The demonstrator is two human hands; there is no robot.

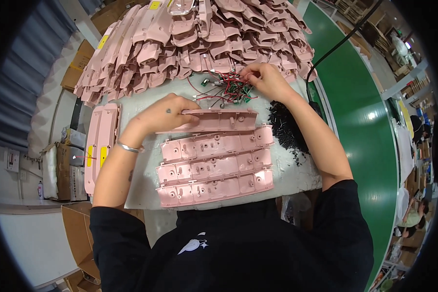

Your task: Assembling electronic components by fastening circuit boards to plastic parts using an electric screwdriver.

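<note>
My left hand [173, 113] is closed round the left part of a long pink plastic shell [216, 121], tilted on its edge behind a row of similar parts. Three more pink shells [214, 168] lie side by side in front of it, inner faces up, with posts and screw holes showing. At the far middle, my right hand [267, 82] reaches to a tangle of small green circuit boards with red and black wires [233, 90]. Its thumb and fingers are pinched together at the edge of the tangle; what lies between them is too small to make out.
A large heap of pink shells [180, 53] fills the back of the white work surface [143, 187]. Small black pieces [284, 126] are piled beside my right forearm. Pink shells with yellow labels [102, 141] lie at left. A black cable [326, 56] hangs over the green table [360, 146].
</note>
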